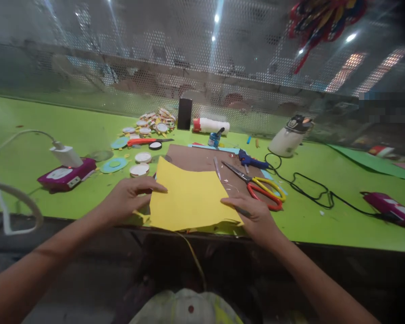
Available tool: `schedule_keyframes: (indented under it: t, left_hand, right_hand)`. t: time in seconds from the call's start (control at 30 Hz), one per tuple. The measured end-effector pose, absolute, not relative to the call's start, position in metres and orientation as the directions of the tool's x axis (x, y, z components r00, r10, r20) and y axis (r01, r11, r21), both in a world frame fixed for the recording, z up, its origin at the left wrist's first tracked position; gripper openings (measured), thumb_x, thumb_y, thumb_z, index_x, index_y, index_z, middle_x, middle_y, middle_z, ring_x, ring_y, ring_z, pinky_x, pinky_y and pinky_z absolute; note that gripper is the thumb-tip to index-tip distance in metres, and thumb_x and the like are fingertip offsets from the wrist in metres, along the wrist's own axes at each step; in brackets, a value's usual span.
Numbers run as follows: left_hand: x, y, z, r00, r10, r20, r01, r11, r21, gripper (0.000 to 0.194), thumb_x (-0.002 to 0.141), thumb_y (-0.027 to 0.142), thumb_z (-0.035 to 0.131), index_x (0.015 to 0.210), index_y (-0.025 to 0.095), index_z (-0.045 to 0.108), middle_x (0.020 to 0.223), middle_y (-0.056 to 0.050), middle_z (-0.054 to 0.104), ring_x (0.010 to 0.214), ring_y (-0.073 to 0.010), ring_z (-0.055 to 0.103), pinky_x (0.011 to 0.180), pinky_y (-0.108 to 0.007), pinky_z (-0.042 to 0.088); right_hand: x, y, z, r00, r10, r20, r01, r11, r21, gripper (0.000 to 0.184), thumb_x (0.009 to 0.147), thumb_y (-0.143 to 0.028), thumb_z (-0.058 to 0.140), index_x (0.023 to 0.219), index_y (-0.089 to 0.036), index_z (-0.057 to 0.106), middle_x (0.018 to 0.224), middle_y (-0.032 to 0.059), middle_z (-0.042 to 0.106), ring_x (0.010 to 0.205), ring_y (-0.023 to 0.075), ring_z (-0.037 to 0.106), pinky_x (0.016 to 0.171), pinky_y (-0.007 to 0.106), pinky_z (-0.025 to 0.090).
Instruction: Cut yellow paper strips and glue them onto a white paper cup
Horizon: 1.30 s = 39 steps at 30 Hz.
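A yellow sheet of paper (189, 195) with uneven edges is held between both hands at the table's front edge. My left hand (130, 195) is closed on its left side, thumb on top. My right hand (251, 213) pinches the right side, and a slim dark thing (242, 210) shows by its fingers, too little to name. Beyond the sheet lies a brown board (199, 159). Scissors (256, 182) with red and yellow handles rest partly open near my right hand. A thin strip (194, 258) hangs below the sheet.
A blue glue gun (253, 160) trails a black cord to a purple power box (391, 208). Another purple box (67, 174) holds a white charger. Behind are a pile of small round pieces (155, 123), a red cutter (143, 141), a phone (185, 114) and a white jug (288, 137).
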State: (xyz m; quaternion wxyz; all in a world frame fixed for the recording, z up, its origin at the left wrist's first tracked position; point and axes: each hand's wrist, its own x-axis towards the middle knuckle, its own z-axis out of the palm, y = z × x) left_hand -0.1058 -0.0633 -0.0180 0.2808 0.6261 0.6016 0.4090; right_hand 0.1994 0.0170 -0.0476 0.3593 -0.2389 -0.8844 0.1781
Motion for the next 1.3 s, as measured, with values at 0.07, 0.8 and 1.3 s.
schedule_keyframes:
  t: [0.07,0.8,1.3]
  left_hand:
    - [-0.110,-0.064,-0.022,0.079,0.960,0.270,0.697,-0.247,0.673,0.022,0.070,0.025,0.056,0.083,0.020,0.073,0.091,-0.008,0.072,0.089,-0.0236,0.065,0.084,-0.035,0.049]
    - [-0.119,-0.060,-0.030,0.325,0.920,0.218,0.725,-0.390,0.568,0.018,0.078,0.025,0.053,0.084,0.028,0.070,0.097,-0.006,0.066,0.088,-0.0206,0.061,0.077,-0.029,0.047]
    - [-0.116,-0.051,-0.026,0.247,0.967,0.057,0.778,-0.233,0.584,0.023,0.084,0.036,0.047,0.076,0.021,0.063,0.093,-0.004,0.063,0.086,-0.0200,0.058,0.076,-0.027,0.043]
  right_hand:
    - [0.201,0.017,-0.048,-0.639,0.568,0.519,0.322,0.810,-0.490,0.027,0.080,-0.010,0.059,0.106,-0.016,0.066,0.105,0.0126,0.067,0.099,0.0228,0.062,0.085,0.037,0.050]
    - [0.200,0.021,-0.041,-0.801,0.499,0.331,0.401,0.858,-0.322,0.024,0.085,-0.012,0.049,0.103,-0.015,0.064,0.088,0.0110,0.056,0.086,0.0230,0.050,0.071,0.037,0.044]
    - [0.186,0.029,-0.025,-0.780,0.598,0.186,0.439,0.735,-0.517,0.019,0.090,-0.019,0.047,0.074,-0.017,0.058,0.077,0.0054,0.056,0.079,0.0189,0.051,0.075,0.035,0.043]
